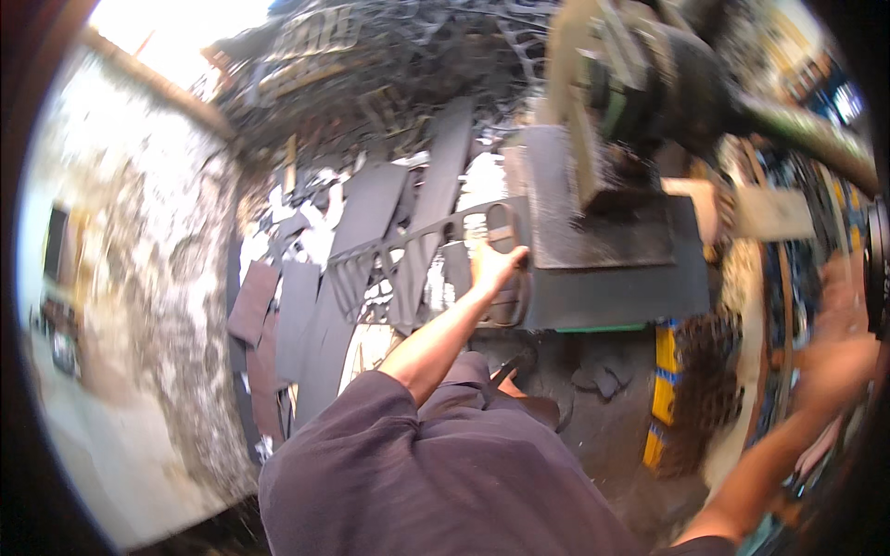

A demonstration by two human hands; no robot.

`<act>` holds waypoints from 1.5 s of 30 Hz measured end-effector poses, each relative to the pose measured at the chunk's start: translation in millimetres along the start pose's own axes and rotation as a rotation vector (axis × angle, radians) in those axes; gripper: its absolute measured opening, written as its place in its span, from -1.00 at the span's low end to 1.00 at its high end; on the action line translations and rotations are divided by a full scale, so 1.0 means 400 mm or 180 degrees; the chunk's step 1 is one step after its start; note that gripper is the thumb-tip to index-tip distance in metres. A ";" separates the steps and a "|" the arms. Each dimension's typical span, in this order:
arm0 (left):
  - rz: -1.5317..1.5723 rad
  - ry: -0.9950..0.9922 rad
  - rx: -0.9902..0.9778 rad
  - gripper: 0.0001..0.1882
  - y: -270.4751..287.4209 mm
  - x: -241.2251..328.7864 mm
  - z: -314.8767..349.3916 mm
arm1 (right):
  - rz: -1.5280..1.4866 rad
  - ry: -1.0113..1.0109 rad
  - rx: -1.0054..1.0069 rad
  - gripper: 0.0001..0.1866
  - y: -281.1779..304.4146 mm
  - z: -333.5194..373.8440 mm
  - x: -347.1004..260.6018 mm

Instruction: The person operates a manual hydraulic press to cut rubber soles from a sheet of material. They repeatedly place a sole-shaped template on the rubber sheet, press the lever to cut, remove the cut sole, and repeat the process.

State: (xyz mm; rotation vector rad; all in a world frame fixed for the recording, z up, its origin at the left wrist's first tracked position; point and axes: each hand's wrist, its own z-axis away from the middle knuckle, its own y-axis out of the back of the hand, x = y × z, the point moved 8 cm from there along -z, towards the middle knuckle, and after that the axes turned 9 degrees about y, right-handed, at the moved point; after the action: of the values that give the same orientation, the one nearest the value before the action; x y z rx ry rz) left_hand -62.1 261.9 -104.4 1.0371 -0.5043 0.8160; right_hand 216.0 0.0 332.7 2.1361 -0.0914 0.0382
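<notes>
We see the left hand (494,264) stretched out in front of the body, its fingers closed around the end of a long, dark metal strip (422,243) that has a row of holes punched out of it. The strip lies at a slant, its near end resting at the edge of the dark flat surface (612,287) of a press machine (640,102), and its far end reaching out over the pile to the left. The hand grips it just where the strip meets the surface. Beside and beneath the strip lie many flat dark metal sheets (366,208), overlapping one another, with a heap of tangled scrap (371,65) behind them. The right hand (839,343) is raised far off to the right, well apart from the strip, near a large wheel (825,232) on the machine's side; it is badly blurred, so we cannot tell whether it is closed on anything. A yellow block (665,385) stands under the surface, and a rough pale wall (139,278) fills the left side.
</notes>
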 end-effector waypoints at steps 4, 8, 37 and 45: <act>0.1329 -0.0276 -0.0664 -0.06 0.032 0.102 0.096 | -0.1589 -0.1438 -0.2101 -0.15 -0.705 0.421 -0.246; 0.2501 -0.0974 -0.1261 -0.23 0.263 0.186 0.205 | -0.0825 -0.1124 -0.2161 0.07 -0.866 0.513 -0.250; -0.1446 -0.4480 -0.4252 0.08 -0.036 -0.022 0.586 | -0.4888 -0.6304 0.2140 -0.50 -0.670 1.016 -0.712; -0.1033 -0.3772 -0.3241 0.09 -0.113 0.031 0.496 | -0.2814 -0.8553 0.2590 -0.72 -0.854 1.569 -1.122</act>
State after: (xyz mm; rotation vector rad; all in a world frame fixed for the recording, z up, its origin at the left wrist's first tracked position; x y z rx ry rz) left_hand -17.8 75.9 -33.5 0.4902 -1.4997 -0.4673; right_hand -209.0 -324.1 -320.4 0.9001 -0.6423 -3.4163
